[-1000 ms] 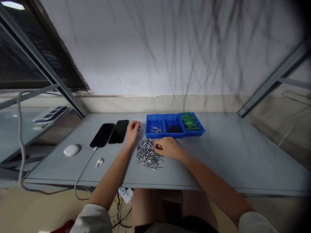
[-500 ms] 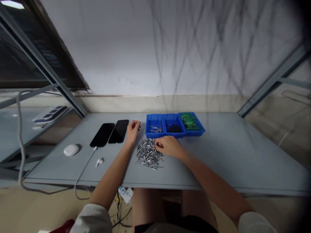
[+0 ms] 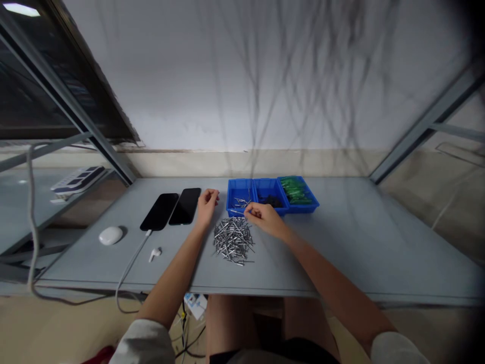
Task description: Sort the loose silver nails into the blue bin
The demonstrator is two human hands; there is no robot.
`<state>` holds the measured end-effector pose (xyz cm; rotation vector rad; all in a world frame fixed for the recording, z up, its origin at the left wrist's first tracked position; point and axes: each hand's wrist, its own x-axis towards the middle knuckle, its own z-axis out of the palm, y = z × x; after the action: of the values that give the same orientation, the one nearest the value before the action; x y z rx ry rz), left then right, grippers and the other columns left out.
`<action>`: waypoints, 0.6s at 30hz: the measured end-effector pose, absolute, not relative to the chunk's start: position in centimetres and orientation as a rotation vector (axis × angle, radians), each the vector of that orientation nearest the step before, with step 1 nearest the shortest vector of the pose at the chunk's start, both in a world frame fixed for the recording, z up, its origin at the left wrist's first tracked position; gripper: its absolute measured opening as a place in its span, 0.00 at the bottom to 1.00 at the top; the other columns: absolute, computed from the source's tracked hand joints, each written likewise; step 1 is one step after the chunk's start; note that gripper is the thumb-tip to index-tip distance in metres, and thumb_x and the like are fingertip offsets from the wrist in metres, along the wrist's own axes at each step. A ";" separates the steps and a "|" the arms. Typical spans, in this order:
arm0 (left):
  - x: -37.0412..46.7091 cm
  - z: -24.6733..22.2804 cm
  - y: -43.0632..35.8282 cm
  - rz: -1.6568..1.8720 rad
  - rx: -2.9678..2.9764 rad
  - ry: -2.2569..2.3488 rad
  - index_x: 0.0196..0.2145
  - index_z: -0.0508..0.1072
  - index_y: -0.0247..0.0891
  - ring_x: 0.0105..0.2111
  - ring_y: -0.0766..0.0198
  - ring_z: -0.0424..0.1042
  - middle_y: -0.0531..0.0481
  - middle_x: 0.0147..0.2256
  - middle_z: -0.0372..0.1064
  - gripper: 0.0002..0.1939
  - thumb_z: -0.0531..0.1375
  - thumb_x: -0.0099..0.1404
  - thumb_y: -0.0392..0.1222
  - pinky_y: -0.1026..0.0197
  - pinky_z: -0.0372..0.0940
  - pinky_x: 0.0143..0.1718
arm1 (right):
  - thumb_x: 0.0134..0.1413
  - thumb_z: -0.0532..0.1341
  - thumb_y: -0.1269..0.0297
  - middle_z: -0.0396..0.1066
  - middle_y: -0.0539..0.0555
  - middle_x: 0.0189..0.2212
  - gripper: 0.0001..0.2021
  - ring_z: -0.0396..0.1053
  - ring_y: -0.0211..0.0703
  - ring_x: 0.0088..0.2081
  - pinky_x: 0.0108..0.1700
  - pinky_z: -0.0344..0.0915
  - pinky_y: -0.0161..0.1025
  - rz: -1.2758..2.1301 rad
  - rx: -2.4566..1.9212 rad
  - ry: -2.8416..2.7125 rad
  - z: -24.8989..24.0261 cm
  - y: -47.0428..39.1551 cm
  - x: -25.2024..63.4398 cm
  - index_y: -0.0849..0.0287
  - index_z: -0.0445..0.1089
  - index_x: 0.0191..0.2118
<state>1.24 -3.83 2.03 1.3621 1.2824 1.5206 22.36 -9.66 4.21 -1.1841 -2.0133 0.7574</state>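
Note:
In my right hand (image 3: 262, 215), thumb and fingertips pinch a thin silvery blind rivet (image 3: 237, 212) that points left, at the front edge of the left blue bin (image 3: 233, 188). Just below lies a loose heap of blind rivets (image 3: 233, 238) on the table, and some more lie inside that left bin. My left hand (image 3: 207, 201) rests on the table between a black phone and the bin, its fingers curled together; whether anything is in them is hidden.
Joined to the left bin are a blue bin of dark small parts (image 3: 271, 199) and one of green pieces (image 3: 295, 190). Two phones (image 3: 159, 211), a white earbud (image 3: 155, 254), a white case (image 3: 111, 235) and a charging cable (image 3: 131, 263) lie leftward on the table (image 3: 341, 242).
My right hand has risen off the heap toward the left and middle bins, with a rivet now showing in its fingertips. The left hand has stayed in place.

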 end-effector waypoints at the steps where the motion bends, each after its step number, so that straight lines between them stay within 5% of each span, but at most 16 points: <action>1: 1.2 2.0 -3.8 1.521 1.360 1.279 0.26 0.68 0.37 0.22 0.69 0.60 0.54 0.21 0.62 0.13 0.60 0.56 0.50 0.65 0.57 0.25 | 0.56 0.57 0.61 0.55 0.43 0.17 0.09 0.54 0.32 0.20 0.24 0.49 0.31 0.812 -1.155 -1.973 4.1 -9.5 22.4 0.60 0.69 0.31; 9: 1.3 1.9 -3.6 1.524 1.350 1.284 0.25 0.68 0.37 0.21 0.69 0.60 0.55 0.21 0.61 0.14 0.60 0.55 0.51 0.65 0.57 0.25 | 0.50 0.59 0.52 0.58 0.43 0.16 0.14 0.56 0.32 0.18 0.21 0.54 0.31 1.269 -1.044 -1.668 5.1 -9.1 22.8 0.59 0.65 0.31; 18: 1.2 1.8 -3.6 1.527 1.362 1.274 0.26 0.68 0.38 0.22 0.69 0.60 0.54 0.21 0.61 0.14 0.60 0.55 0.52 0.65 0.56 0.25 | 0.47 0.59 0.48 0.58 0.42 0.14 0.16 0.54 0.32 0.15 0.20 0.52 0.33 1.300 -1.017 -1.543 5.4 -8.2 23.4 0.57 0.63 0.30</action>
<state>1.21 -3.60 1.77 1.3615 1.2743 1.5271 23.42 -8.18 5.45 -1.0165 -1.5429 1.2999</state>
